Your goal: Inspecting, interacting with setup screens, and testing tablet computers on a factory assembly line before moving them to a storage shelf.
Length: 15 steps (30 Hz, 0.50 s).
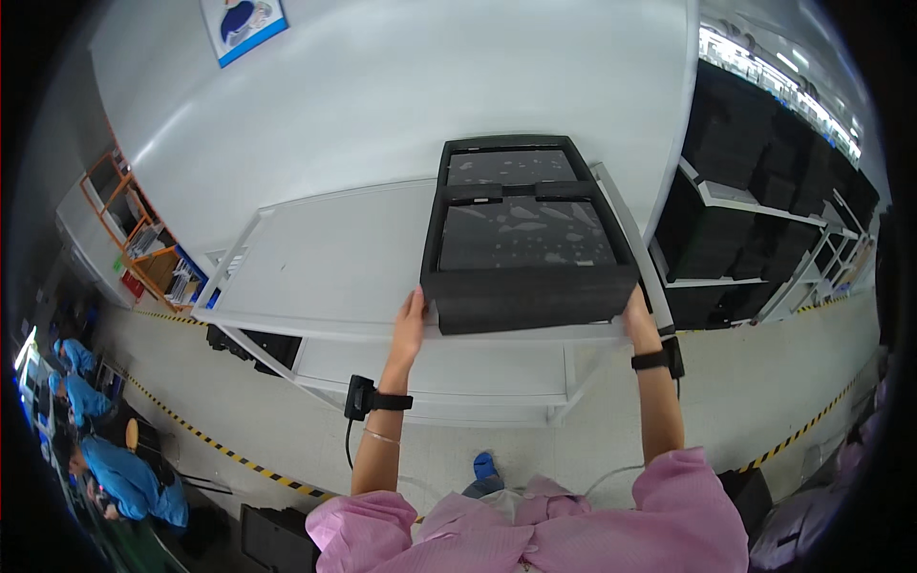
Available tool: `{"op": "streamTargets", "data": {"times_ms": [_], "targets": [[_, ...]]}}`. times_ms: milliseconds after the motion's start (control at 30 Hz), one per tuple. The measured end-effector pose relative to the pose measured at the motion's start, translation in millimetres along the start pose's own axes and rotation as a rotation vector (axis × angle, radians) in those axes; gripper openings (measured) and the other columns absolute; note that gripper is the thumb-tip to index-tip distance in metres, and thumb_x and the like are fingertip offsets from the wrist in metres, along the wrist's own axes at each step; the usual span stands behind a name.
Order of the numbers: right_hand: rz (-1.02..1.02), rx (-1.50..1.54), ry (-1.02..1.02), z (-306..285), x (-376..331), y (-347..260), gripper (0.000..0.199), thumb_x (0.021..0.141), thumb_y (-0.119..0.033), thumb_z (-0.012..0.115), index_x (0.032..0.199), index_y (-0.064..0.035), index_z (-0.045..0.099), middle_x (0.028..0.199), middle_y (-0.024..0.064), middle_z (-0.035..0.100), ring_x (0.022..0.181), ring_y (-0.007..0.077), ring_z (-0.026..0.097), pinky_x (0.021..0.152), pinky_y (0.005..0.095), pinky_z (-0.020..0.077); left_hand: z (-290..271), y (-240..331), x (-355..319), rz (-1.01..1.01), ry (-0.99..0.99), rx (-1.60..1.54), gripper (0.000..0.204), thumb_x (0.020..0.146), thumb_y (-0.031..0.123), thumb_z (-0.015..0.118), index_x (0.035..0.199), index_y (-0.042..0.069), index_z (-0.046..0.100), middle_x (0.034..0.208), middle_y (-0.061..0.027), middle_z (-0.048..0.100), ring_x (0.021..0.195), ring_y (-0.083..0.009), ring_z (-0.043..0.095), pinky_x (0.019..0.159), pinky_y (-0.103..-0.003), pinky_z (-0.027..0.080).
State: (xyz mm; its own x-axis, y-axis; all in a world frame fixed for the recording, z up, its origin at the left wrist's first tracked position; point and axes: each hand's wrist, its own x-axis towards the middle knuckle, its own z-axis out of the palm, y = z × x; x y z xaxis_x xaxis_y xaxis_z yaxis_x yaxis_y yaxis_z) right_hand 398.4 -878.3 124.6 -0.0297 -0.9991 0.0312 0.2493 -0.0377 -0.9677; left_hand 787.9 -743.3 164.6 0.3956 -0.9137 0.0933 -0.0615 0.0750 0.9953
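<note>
A large black tray (535,298), foam-like and deep-sided, rests on the right part of a white rack's top shelf (334,248). Two recesses in it hold flat dark panels: a nearer panel (523,234) and a farther panel (506,166), both with pale patches across their film-like surfaces. My left hand (409,325) grips the tray's near left corner, its fingers along the side wall. At the near right corner my right hand (639,320) grips the opposite side, partly hidden by the tray. Both of my wrists carry black straps with small devices.
A pale wall (411,86) stands behind the rack. On the right, another white rack (755,205) bears stacked black trays (735,124). Far left are an orange shelf (143,263) and several people in blue (134,473). Yellow-black tape (229,454) marks the floor.
</note>
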Motion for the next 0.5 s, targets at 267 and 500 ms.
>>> {"op": "streamTargets", "data": {"times_ms": [267, 500], "targets": [[0.091, 0.382, 0.061, 16.3, -21.9, 6.6, 0.049, 0.097, -0.038, 0.042, 0.132, -0.0049, 0.047, 0.124, 0.006, 0.056, 0.114, 0.0205, 0.053, 0.098, 0.0353, 0.0415, 24.7, -29.9, 15.3, -0.257, 0.074, -0.13, 0.057, 0.096, 0.046, 0.041, 0.131, 0.001, 0.047, 0.127, -0.0122, 0.054, 0.119, -0.0234, 0.049, 0.101, -0.037, 0.039], [0.099, 0.479, 0.342, 23.3, -44.6, -5.8, 0.06, 0.094, -0.051, 0.041, 0.135, -0.0067, 0.043, 0.132, 0.009, 0.051, 0.119, 0.0267, 0.05, 0.101, 0.0415, 0.0408, 33.0, -26.3, -3.9, -0.261, 0.18, -0.363, 0.061, 0.094, 0.05, 0.043, 0.137, 0.006, 0.041, 0.136, -0.0091, 0.047, 0.123, -0.0239, 0.045, 0.104, -0.039, 0.037]]}}
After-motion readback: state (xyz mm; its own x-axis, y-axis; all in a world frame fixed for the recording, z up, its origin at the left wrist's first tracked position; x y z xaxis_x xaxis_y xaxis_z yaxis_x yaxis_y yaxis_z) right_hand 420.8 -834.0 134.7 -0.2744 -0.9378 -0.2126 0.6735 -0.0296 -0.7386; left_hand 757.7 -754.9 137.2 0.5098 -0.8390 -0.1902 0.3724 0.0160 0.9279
